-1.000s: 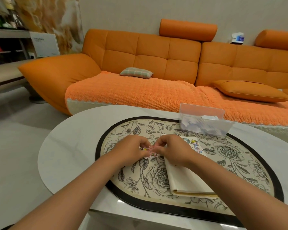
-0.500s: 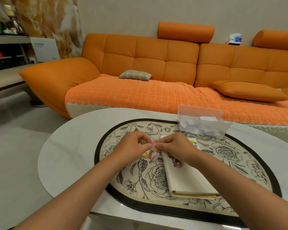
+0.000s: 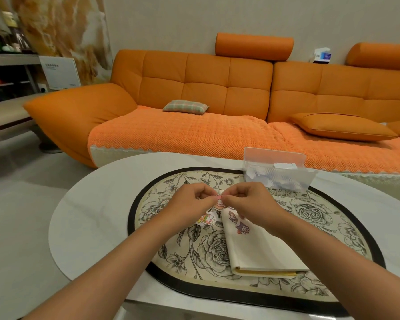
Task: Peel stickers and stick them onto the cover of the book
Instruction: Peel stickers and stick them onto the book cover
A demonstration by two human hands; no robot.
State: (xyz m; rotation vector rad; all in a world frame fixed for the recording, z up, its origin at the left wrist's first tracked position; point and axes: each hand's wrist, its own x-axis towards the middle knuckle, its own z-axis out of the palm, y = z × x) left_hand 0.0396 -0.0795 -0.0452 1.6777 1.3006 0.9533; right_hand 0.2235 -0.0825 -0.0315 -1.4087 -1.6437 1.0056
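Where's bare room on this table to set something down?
Bare: white oval table left of the black-rimmed floral mat; mat's right side beyond the cream book. Crowded: mid-mat, left hand and right hand pinching stickers; clear plastic box behind.

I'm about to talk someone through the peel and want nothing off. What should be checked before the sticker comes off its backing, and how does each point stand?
1. Grip: left hand and right hand both pinch the top of the sticker sheet: ok.
2. A sticker edge lifted from the backing: cannot tell, the fingertips hide it.
3. Book closed, cover up, flat on the placemat: ok.
4. Free room on the cover: stuck stickers sit near its far end, the rest is bare: ok.
5. Sheet's lower end free of the book: cannot tell.
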